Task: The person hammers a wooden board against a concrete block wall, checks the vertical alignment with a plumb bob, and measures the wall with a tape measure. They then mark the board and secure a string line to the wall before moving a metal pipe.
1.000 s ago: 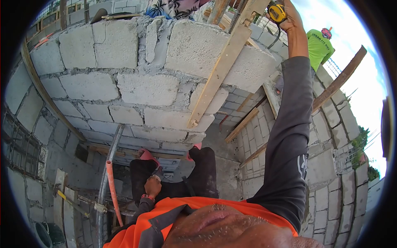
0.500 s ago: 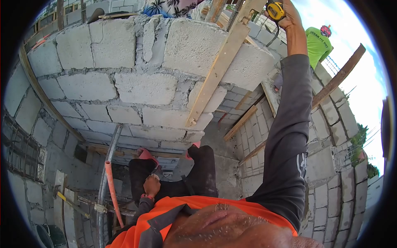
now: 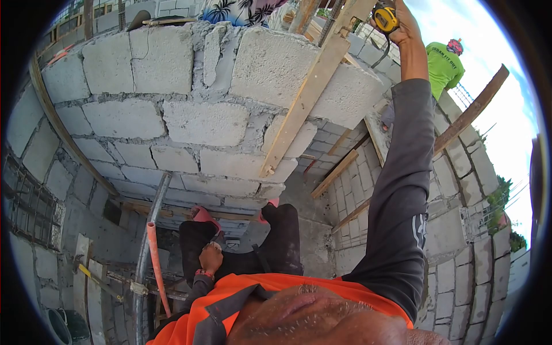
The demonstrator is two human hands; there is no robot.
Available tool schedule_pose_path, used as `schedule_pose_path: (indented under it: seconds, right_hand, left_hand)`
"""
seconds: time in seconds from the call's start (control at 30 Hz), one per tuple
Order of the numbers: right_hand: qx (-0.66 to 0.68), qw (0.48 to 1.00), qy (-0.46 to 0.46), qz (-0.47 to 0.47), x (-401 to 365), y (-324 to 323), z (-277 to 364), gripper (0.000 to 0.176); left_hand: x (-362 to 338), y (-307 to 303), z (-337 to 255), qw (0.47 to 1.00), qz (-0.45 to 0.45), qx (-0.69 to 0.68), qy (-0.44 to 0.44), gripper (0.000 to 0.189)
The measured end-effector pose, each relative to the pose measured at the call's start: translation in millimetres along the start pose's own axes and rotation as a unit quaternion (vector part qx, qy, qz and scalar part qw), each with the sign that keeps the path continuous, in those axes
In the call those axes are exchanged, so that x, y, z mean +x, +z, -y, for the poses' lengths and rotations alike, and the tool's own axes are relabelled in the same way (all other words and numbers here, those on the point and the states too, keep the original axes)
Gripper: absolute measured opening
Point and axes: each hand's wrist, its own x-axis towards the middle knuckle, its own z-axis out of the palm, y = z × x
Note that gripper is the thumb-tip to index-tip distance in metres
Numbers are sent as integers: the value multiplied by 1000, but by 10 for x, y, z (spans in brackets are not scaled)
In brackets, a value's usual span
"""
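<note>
High at the upper right, my right hand point(image 3: 406, 27) is closed around a yellow and black tape measure point(image 3: 386, 19), with a dark strap hanging below it. The tape measure is beside the upper end of a long wooden board point(image 3: 305, 98), which slants down the end of the block wall point(image 3: 206, 122). Down by my thigh, my left hand point(image 3: 211, 259) is closed, with a wristband on that wrist. A small pale bit shows at its fingers, too small to name.
A metal pipe point(image 3: 154, 215) and an orange tube point(image 3: 156, 270) stand at my left, near a hammer-like tool point(image 3: 98, 280) and buckets point(image 3: 72, 325). A person in a green shirt point(image 3: 443, 64) is at the upper right, near a slanting timber point(image 3: 471, 109). Printed fabric point(image 3: 236, 11) lies atop the wall.
The view has shifted very slightly. My right hand still grips the tape measure beside the board, and my left hand stays in place. The person in green has moved slightly.
</note>
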Motion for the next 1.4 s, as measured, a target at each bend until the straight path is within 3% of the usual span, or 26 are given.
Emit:
schedule_pose_path:
  seconds: [0.13,0.33,0.5,0.6,0.73,1.4]
  right_hand:
    - [4,1000,-9,-8,-65,101,9,26]
    - [14,998,1,56,54,-57,-5,24]
    - [-5,999,-6,52,-244,396,72,32]
    - [-19,1000,-8,15,-134,227,38,36]
    - [-10,999,21,27,-41,67,21,35]
    - [42,999,-1,28,67,-90,-26,35]
  left_hand:
    - [-13,-36,-50,1000,2,1,-11,7]
    - [-23,-64,-70,1000,3,4,0,7]
    - [-40,-111,-121,1000,-12,-11,6,8]
    - [-41,-114,-125,1000,-14,-13,10,8]
    - [-37,-123,-145,1000,-14,-14,11,8]
    - [-18,-12,-37,1000,-25,-1,11,8]
